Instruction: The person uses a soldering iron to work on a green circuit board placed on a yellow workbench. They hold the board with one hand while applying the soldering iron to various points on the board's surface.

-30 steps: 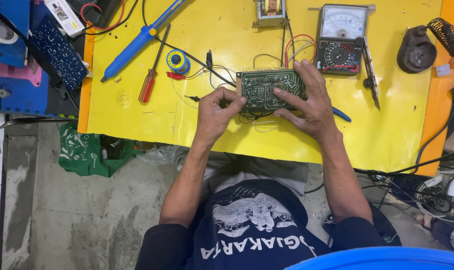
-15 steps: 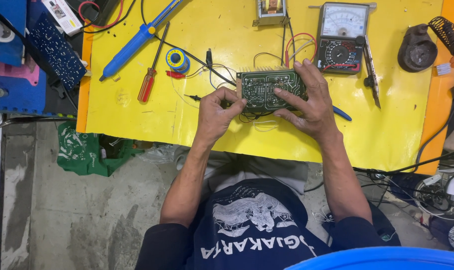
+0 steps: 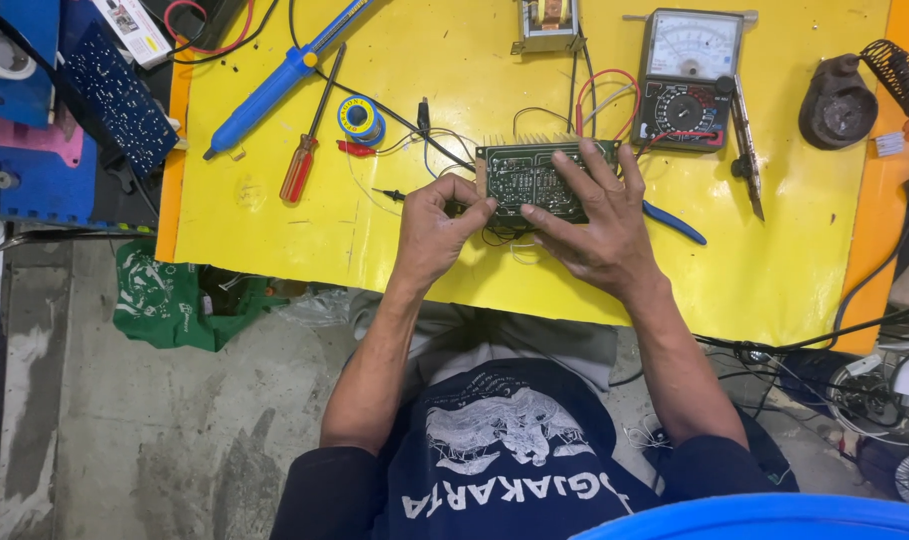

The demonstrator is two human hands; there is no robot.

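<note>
Left hand (image 3: 436,228): curled shut at the left edge of the green circuit board (image 3: 530,180), fingertips pinching at that edge or something small beside it; which, I cannot tell.
Right hand (image 3: 592,232): fingers spread flat across the board's right half, pressing it down, seemingly to steady it.
Circuit board: centre of the frame, on the yellow surface (image 3: 274,230), solder side up, its wires trailing toward the upper middle.
Blue-handled pliers (image 3: 674,222): just right of the right hand, partly hidden under it.
Red screwdriver (image 3: 306,150): left of centre, well apart from the hands.
Solder spool (image 3: 360,117): above the left hand.
Blue soldering iron (image 3: 274,85): upper left, lying aslant.
Analog multimeter (image 3: 690,78): upper right, its leads crowding the board's far edge.
</note>
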